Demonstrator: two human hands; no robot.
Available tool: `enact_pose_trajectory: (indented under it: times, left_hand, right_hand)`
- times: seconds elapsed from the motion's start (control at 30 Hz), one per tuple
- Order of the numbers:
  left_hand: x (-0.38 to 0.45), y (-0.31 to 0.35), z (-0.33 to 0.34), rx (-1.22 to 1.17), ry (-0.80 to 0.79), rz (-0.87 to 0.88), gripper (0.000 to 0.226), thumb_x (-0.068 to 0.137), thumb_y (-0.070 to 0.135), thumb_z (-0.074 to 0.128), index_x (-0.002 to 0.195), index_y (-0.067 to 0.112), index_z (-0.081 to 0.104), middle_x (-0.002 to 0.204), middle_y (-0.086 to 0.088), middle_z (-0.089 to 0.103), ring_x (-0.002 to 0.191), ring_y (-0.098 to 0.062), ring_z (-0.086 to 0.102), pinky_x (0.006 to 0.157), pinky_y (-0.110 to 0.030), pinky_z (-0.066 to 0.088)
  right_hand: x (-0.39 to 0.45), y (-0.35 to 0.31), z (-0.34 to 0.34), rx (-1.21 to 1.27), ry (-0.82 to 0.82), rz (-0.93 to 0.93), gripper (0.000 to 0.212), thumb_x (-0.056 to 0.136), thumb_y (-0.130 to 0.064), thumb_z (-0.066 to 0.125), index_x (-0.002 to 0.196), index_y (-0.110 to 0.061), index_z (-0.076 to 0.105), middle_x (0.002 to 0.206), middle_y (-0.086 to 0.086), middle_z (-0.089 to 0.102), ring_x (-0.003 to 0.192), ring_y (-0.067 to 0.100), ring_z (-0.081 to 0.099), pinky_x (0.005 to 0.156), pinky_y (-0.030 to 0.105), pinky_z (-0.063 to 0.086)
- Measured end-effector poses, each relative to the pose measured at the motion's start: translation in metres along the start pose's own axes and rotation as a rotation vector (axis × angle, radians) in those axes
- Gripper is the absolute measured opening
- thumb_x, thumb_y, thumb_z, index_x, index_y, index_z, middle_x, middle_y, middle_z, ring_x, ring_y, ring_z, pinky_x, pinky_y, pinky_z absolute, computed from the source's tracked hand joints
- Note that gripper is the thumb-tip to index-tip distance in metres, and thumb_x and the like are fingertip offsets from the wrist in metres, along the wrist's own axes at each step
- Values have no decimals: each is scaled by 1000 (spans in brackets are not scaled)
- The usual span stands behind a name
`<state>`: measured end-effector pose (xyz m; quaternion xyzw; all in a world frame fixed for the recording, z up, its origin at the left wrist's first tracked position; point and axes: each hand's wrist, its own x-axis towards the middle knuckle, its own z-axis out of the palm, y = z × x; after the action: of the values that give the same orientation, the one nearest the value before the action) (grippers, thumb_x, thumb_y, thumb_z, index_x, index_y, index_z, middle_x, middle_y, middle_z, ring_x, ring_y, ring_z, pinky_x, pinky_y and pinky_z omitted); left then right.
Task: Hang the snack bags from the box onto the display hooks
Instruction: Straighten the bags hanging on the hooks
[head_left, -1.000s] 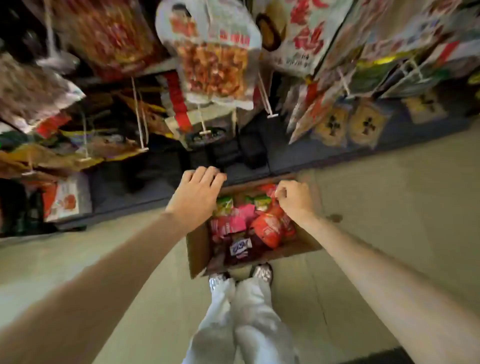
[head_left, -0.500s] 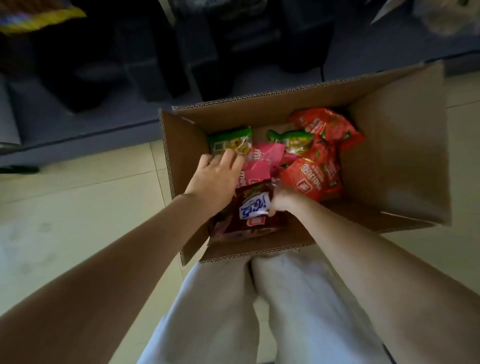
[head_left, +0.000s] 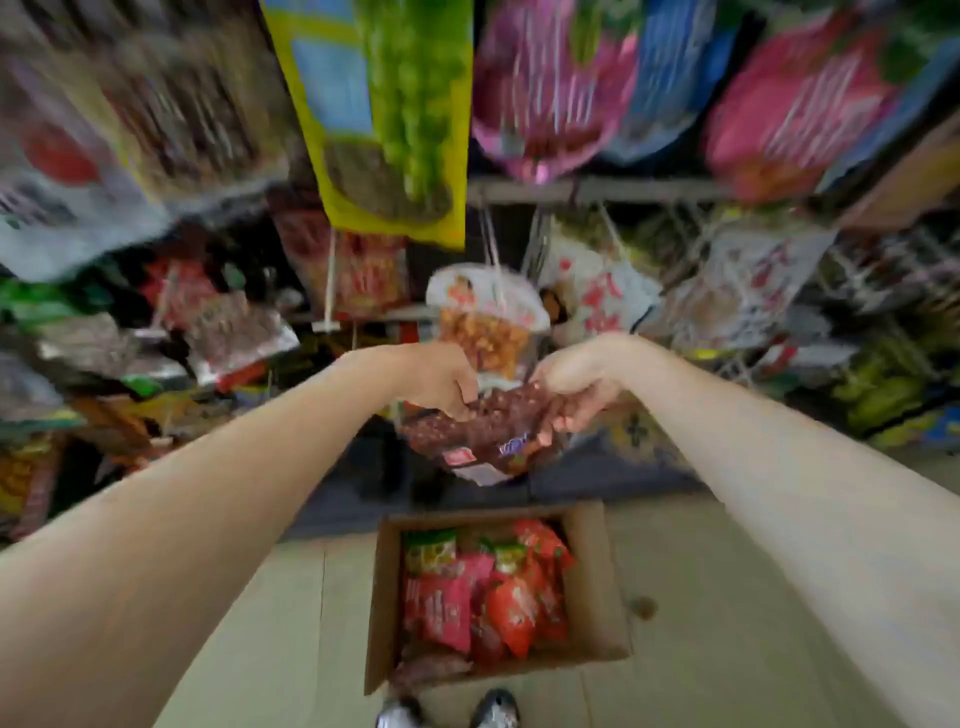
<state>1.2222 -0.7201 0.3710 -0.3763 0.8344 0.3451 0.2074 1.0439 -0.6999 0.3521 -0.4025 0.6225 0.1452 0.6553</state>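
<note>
A dark brown snack bag (head_left: 480, 434) with a small blue-and-white label hangs between my hands, well above the box. My left hand (head_left: 434, 382) pinches its top left edge and my right hand (head_left: 576, 387) grips its top right corner. Below, on the pale tiled floor, stands the open cardboard box (head_left: 597, 587), holding several red, pink and green snack bags (head_left: 483, 592). White display hooks (head_left: 328, 291) stick out from the rack ahead, behind my hands. The view is blurred.
The rack ahead is crowded with hanging bags: a yellow-green one (head_left: 400, 119) top centre, pink ones (head_left: 550, 88) top right, a clear bag of orange snacks (head_left: 485, 322) just behind my hands. My shoes (head_left: 447, 712) stand at the box's near edge.
Both hands have come up out of the box with the dark brown bag. The view has swung from down into the box up toward the rack.
</note>
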Motion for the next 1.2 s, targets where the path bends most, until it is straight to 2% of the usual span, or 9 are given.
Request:
enact_pose_trajectory:
  times: [0.1,0.2,0.3,0.47,0.63,0.73,0.93,1.1,1.2]
  left_hand:
    - [-75,56,-109,194,155,65,18,87,12,62,100,1,68,104,-19,67,81,-21,53,57,-12,34]
    - [-145,95,-175,364,317,80,23,86,17,62,103,3,68,105,-14,68,96,-27,60,68,-25,39]
    - [-198,117,-214,435,438,80,22,87,18,61,103,5,69,102,-13,69,93,-26,61,73,-26,40]
    - [-265,137,-246,247,393,175,14,86,12,64,90,0,68,40,20,49,41,9,40,48,-5,31]
    - [-319,107,-270,359,435,197,16,86,17,64,95,6,71,63,12,59,65,-3,50,68,-20,42]
    - [-356,69,-286,358,508,248,11,85,13,65,91,8,72,58,20,58,57,6,46,67,-18,41]
    - [-413,19,-316,527,915,162,23,91,21,54,109,14,66,91,-4,63,83,-19,57,75,-25,42]
    - [-427,-30,-324,51,889,372,19,93,4,46,85,16,58,80,-4,65,74,-18,64,78,-32,52]
    - [-434,-53,-327,-46,832,530,20,92,-4,48,84,12,58,81,2,62,75,-7,59,74,-21,50]
  right_hand:
    - [-130,-57,-28,-318,194,-59,20,98,-8,41,94,-5,61,55,-1,66,35,4,50,39,13,44]
    - [-241,-97,-28,-520,443,-176,10,94,-14,50,89,-12,59,71,0,60,52,10,55,49,18,48]
    - [-317,-120,-26,-493,544,-419,22,95,-12,50,115,-17,58,90,1,59,63,17,54,49,19,48]
    - [-378,-155,1,-427,481,-601,28,94,-31,54,116,-16,62,97,0,63,58,14,55,44,16,41]
    - [-397,-210,39,-582,634,-661,9,83,-25,69,87,-17,72,64,-2,57,58,9,48,51,16,37]
    - [-406,-250,61,-534,623,-744,9,82,-21,71,73,-18,74,72,5,57,64,17,46,53,22,35]
    - [-412,-330,90,-299,556,-980,13,87,-12,61,75,-8,65,67,7,54,56,13,45,44,14,36]
    - [-404,-364,110,-192,493,-1133,18,92,-13,53,81,-5,65,63,3,63,44,4,44,41,11,35]
    - [-407,-372,110,-104,544,-1178,22,92,-24,54,101,-10,68,100,6,72,63,7,62,49,13,45]
